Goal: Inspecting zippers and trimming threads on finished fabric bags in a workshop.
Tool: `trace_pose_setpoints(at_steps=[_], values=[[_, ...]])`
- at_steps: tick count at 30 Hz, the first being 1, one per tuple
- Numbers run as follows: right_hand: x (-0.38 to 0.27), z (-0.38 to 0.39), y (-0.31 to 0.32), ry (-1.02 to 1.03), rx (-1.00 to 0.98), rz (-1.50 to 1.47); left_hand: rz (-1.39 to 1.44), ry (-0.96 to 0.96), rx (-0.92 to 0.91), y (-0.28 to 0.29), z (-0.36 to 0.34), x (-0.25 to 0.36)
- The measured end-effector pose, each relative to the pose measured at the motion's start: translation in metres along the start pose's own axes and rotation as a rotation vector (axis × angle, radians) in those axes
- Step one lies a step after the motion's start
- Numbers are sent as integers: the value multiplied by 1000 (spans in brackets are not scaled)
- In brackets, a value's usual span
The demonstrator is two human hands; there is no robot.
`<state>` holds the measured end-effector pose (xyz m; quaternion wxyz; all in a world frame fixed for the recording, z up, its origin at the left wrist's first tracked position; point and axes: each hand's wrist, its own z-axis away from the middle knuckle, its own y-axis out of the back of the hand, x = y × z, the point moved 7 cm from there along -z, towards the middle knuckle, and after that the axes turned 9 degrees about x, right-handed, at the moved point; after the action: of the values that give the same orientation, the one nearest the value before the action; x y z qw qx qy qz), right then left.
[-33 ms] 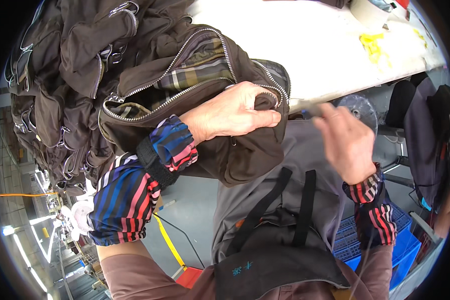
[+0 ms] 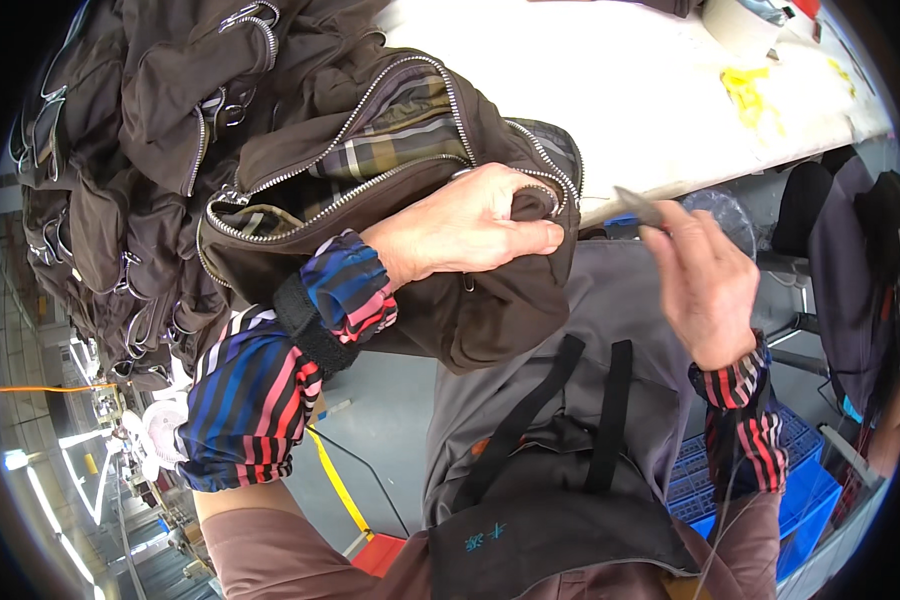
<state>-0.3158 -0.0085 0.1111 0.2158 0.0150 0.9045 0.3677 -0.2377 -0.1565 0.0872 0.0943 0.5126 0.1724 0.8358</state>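
Observation:
An unzipped dark brown bag (image 2: 400,220) with silver zips and a plaid lining lies at the table's near edge. My left hand (image 2: 470,222) is closed on its right end, the thumb and fingers pinching a fold of brown fabric beside a zip. Right of the bag, my right hand (image 2: 705,275) grips a small grey pointed blade (image 2: 638,205). The blade's tip points up and left, a short way from the bag and not touching it. The fingers hide the rest of this tool.
Several more dark brown bags (image 2: 120,180) are heaped at left. On the white table (image 2: 590,80) are a white tub (image 2: 745,25) and yellow scraps (image 2: 745,95). Blue crates (image 2: 800,470) stand at lower right, with dark garments (image 2: 840,240) hanging above. A grey apron (image 2: 570,420) covers my front.
My right hand has shifted a little to the right with the blade, which now stands out more sharply. My left hand and the bag stay put.

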Motion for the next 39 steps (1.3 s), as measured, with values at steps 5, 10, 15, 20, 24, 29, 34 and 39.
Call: trace_pose_setpoints(at_steps=[5,10,15,20,24,29,34,39], values=[[-22,2,-6,89,-128,2,-22,-42,50,1,2,-2],[-22,4,-9,98,-163,49,-67,16,34,2,-2,-2],[-30,2,-10,131,-170,28,-74,-108,79,4,1,-3],[-23,1,-2,101,-185,25,-133,-59,130,-5,4,-1],[8,-24,11,-100,40,-164,-689,-232,360,-23,43,18],[29,-82,12,-125,211,-46,-726,-294,346,-59,100,53],[-45,-32,22,-250,-108,-617,-633,-321,475,-67,161,42],[-81,45,29,-577,-155,-943,-330,-355,731,-67,184,28]])
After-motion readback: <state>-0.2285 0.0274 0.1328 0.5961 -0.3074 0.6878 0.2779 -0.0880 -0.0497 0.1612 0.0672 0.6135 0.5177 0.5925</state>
